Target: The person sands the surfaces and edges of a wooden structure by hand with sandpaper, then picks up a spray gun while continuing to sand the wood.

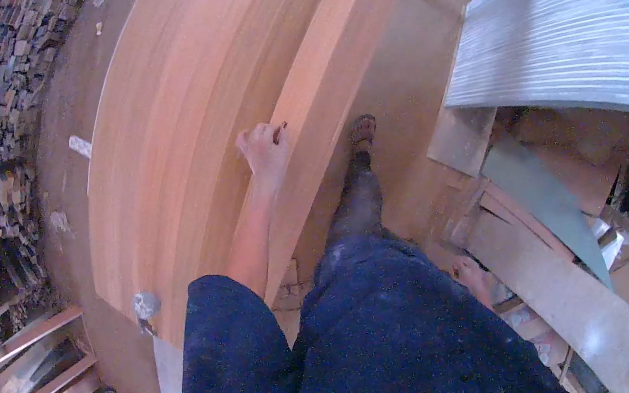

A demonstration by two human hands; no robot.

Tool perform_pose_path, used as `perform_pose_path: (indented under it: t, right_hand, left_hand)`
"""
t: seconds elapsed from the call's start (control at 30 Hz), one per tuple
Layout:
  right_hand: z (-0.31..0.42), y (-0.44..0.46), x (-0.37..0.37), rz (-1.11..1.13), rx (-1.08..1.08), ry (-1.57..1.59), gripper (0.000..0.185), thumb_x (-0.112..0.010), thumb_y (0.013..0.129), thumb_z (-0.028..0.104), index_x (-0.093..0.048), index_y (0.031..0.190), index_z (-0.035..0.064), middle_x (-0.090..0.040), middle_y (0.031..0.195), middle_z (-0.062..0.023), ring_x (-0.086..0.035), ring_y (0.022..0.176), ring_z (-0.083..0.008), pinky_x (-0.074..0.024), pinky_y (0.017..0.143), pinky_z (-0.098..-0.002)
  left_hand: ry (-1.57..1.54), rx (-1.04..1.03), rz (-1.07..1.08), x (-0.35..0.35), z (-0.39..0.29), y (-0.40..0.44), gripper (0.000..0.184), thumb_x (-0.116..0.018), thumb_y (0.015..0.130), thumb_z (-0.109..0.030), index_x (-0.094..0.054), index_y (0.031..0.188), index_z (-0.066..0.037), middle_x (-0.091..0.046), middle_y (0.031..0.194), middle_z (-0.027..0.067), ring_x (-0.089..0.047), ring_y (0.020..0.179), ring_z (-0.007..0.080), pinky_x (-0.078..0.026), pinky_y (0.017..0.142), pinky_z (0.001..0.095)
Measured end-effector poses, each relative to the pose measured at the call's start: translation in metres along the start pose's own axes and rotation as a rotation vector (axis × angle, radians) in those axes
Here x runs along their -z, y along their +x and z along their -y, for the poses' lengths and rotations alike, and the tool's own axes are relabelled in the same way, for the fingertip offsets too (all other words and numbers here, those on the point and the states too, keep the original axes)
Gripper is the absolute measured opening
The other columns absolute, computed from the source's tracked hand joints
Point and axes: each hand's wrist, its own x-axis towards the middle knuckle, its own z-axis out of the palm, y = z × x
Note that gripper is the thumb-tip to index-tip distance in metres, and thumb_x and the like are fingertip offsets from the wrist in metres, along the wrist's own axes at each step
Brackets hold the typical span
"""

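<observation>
My left hand [264, 148] reaches out over a large sheet of wood-grained board [182, 110]. Its fingers are curled closed, with a small dark thing [279, 130] at the fingertips, too small to name. My right hand [474, 279] hangs low beside my body on the right, partly hidden by my dark shirt. How its fingers are set is unclear at this size. The board's long edge runs diagonally past my left forearm, and a lighter strip of grain crosses its surface.
My foot [363, 131] stands on the floor beside the board. A white ridged panel [555, 36] leans at the right, with board offcuts [569, 303] below it. Stacked wood pieces [0, 83] line the left. A wooden frame [33, 364] lies at lower left.
</observation>
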Motion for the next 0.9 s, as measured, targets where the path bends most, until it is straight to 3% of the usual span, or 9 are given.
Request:
perform_pose_path:
  t: [0.13,0.43,0.5,0.53,0.6,0.67,0.77,0.87,0.9]
  right_hand:
    - [0.032,0.024,0.007,-0.028,-0.004,-0.003,0.018,-0.062,0.096,0.020,-0.065,0.105,0.0042,-0.063,0.094,-0.0071,-0.058,0.081,-0.0199,-0.0500,0.073,-0.0355]
    - [0.126,0.113,0.039,-0.037,-0.091,-0.026,0.027,-0.062,0.096,0.024,-0.065,0.113,0.0023,-0.064,0.107,-0.0079,-0.060,0.098,-0.0230,-0.0517,0.087,-0.0398]
    - [0.161,0.135,0.047,-0.121,0.043,-0.137,0.030,-0.062,0.096,0.025,-0.065,0.115,0.0019,-0.064,0.110,-0.0081,-0.060,0.101,-0.0237,-0.0521,0.090,-0.0407]
    - [0.201,0.132,0.046,-0.215,0.240,-0.272,0.031,-0.060,0.097,0.025,-0.064,0.114,0.0002,-0.064,0.109,-0.0084,-0.060,0.099,-0.0247,-0.0509,0.092,-0.0413]
    - [0.266,0.131,0.051,-0.161,0.245,-0.251,0.032,-0.060,0.098,0.026,-0.065,0.116,-0.0001,-0.065,0.109,-0.0089,-0.061,0.100,-0.0245,-0.0503,0.093,-0.0402]
    - [0.316,0.116,0.049,-0.102,0.250,-0.234,0.034,-0.059,0.098,0.027,-0.065,0.117,-0.0004,-0.066,0.109,-0.0094,-0.061,0.101,-0.0244,-0.0498,0.094,-0.0391]
    - [0.359,0.103,0.036,-0.218,0.317,-0.219,0.034,-0.060,0.097,0.026,-0.065,0.117,-0.0009,-0.067,0.115,-0.0106,-0.061,0.107,-0.0250,-0.0502,0.093,-0.0397]
    - [0.370,0.100,0.041,-0.041,0.118,-0.314,0.034,-0.062,0.096,0.026,-0.065,0.118,-0.0001,-0.067,0.119,-0.0127,-0.062,0.112,-0.0282,-0.0505,0.094,-0.0405]
    - [0.353,0.110,0.043,-0.034,-0.006,-0.121,0.035,-0.063,0.095,0.027,-0.067,0.118,0.0004,-0.068,0.117,-0.0135,-0.063,0.110,-0.0289,-0.0508,0.094,-0.0400]
  left_hand:
    - [0.010,0.053,0.082,-0.040,-0.033,0.081,0.019,-0.070,0.089,-0.027,-0.076,0.080,-0.012,-0.067,0.080,0.0072,-0.062,0.083,0.0256,-0.036,0.093,0.0448]
    - [-0.054,0.044,0.045,-0.142,-0.096,0.255,0.023,-0.068,0.089,-0.032,-0.077,0.082,-0.013,-0.069,0.085,0.0084,-0.063,0.089,0.0267,-0.035,0.095,0.0465]
    - [-0.035,0.047,0.086,-0.163,-0.114,0.297,0.022,-0.068,0.090,-0.032,-0.077,0.083,-0.013,-0.069,0.086,0.0086,-0.063,0.090,0.0265,-0.035,0.095,0.0466]
    - [-0.012,0.048,0.119,-0.171,-0.122,0.318,0.022,-0.067,0.090,-0.032,-0.077,0.084,-0.013,-0.069,0.087,0.0088,-0.063,0.091,0.0263,-0.035,0.096,0.0467]
    - [-0.041,0.059,0.141,-0.189,-0.132,0.349,0.022,-0.067,0.090,-0.032,-0.077,0.084,-0.013,-0.069,0.087,0.0090,-0.064,0.091,0.0259,-0.035,0.096,0.0471]
    - [-0.066,0.077,0.162,-0.197,-0.136,0.357,0.021,-0.067,0.090,-0.031,-0.077,0.085,-0.013,-0.070,0.087,0.0093,-0.064,0.091,0.0255,-0.035,0.097,0.0476]
    - [0.021,-0.056,0.127,-0.179,-0.117,0.336,0.018,-0.068,0.091,-0.028,-0.077,0.085,-0.013,-0.069,0.084,0.0072,-0.065,0.090,0.0247,-0.037,0.099,0.0480]
    - [0.017,-0.082,0.120,-0.161,-0.110,0.313,0.016,-0.069,0.091,-0.026,-0.077,0.088,-0.013,-0.066,0.080,0.0054,-0.065,0.087,0.0245,-0.038,0.099,0.0480]
    - [0.003,-0.080,0.098,-0.159,-0.111,0.313,0.015,-0.070,0.091,-0.025,-0.078,0.089,-0.013,-0.065,0.078,0.0048,-0.065,0.085,0.0246,-0.039,0.100,0.0478]
